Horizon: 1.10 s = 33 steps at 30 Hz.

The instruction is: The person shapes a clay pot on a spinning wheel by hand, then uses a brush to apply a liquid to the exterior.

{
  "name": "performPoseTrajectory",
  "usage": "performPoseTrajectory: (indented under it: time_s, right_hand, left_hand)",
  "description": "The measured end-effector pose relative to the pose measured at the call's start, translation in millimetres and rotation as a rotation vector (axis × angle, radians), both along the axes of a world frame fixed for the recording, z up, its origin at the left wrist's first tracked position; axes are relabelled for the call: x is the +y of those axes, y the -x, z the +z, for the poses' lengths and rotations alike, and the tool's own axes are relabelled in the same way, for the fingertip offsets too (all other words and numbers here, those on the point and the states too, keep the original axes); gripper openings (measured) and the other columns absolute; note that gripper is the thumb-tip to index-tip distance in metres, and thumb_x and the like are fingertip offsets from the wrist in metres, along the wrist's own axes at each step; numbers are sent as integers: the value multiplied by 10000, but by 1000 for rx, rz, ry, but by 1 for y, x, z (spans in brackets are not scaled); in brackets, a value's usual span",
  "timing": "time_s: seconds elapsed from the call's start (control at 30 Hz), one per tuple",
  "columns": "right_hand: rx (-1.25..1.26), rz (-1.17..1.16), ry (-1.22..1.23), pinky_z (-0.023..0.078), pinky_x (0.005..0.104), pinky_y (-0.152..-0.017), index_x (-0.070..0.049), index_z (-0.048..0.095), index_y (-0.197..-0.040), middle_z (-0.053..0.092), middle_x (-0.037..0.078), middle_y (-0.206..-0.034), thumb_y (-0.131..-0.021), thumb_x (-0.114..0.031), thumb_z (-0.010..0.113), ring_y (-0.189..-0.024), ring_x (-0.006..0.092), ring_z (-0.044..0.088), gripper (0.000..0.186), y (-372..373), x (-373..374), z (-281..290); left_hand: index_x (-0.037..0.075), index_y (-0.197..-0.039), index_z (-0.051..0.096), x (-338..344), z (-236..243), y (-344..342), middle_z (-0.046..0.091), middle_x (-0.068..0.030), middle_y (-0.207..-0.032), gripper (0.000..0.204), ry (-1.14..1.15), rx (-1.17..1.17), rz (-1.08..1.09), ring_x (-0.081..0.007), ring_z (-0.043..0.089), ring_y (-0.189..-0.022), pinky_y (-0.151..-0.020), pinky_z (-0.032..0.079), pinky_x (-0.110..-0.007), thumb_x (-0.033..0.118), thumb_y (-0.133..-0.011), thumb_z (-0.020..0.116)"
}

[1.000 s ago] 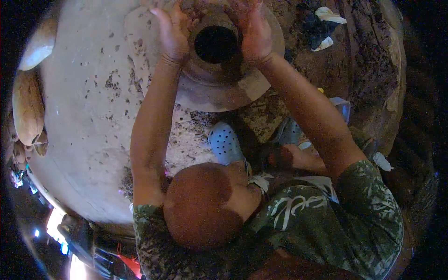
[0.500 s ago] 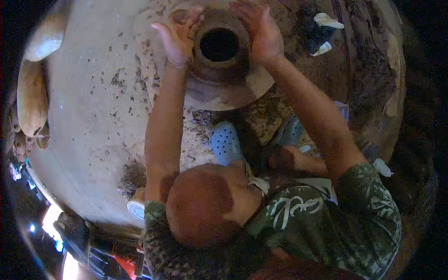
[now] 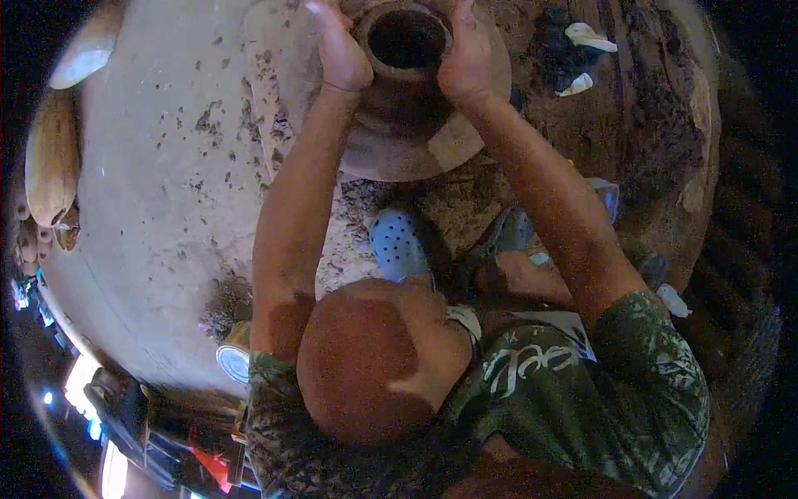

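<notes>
A brown clay pot [image 3: 397, 106] with a round dark mouth stands in front of me, over a flat round disc [image 3: 386, 166]. My left hand [image 3: 342, 51] clasps the left side of its neck, the thumb side turned up and the fingertips running toward the upper edge of the picture. Against the opposite side of the neck presses my right hand [image 3: 467, 58], whose fingers are partly cut off by that edge. Both arms are stretched forward past my bent knee. Whether the pot's base touches the disc is hard to see.
Blue-grey clogs [image 3: 399, 244] are on my feet, just short of the disc. Tan elongated vessels [image 3: 52, 158] lie at the far left. A lidded tub [image 3: 234, 362] stands beside my left arm. Pale scraps [image 3: 590, 37] and a clear plastic container [image 3: 605, 198] lie at the right.
My hands have come from spread apart beside the pot to pressing on both sides of its neck. The pot's mouth now shows larger and higher in the picture.
</notes>
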State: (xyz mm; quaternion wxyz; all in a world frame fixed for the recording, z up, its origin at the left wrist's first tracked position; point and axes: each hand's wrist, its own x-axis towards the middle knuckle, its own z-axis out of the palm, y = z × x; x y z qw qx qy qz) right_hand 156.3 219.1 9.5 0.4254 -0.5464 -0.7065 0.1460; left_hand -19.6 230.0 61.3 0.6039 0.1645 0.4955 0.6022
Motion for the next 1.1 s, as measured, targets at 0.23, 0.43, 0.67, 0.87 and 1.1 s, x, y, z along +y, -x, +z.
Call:
performPoseTrajectory:
  time_s: [0.23,0.43,0.67,0.87,1.1]
  right_hand:
    - [-210,37,-350,529,466,-860,2,471,-1448,649,223,-1099,-1039,-85,486,-1006,386,645,418,-6,-4,-22]
    - [-70,47,-171,464,444,-993,18,516,-1377,620,205,-1241,-1043,-262,478,-1164,358,590,437,3,-13,-25]
    - [291,84,441,480,397,-989,-19,654,-1235,680,152,-1170,-1061,-329,455,-1091,257,648,408,-41,-63,55]
    - [-39,510,468,529,431,-923,-89,628,-1274,673,161,-1165,-917,-244,684,-1073,353,650,393,-53,-182,68]
    - [-158,667,620,534,409,-861,-44,624,-1197,659,162,-1072,-880,-161,711,-993,346,658,350,-75,-211,93]
  left_hand:
    - [51,-1596,138,-12,-2,5,131,-182,-1652,1033,99,-43,40,-344,179,-1512,-1193,259,-475,807,-907,282]
    - [41,-1431,298,-16,-42,17,295,-144,-1439,789,-324,245,-98,-294,300,-1308,-1079,327,-426,682,-972,336]
    - [-20,-1007,601,-91,-1,28,650,-125,-909,419,-242,865,129,-203,611,-829,-801,505,-344,385,-1046,501]
    - [-16,-1096,679,-227,-13,-9,713,-117,-982,353,13,626,-773,-209,648,-881,-827,511,-364,316,-995,615]
    - [-48,-1076,672,-214,0,-2,722,-134,-978,508,171,782,-951,-228,666,-877,-810,524,-351,400,-861,776]
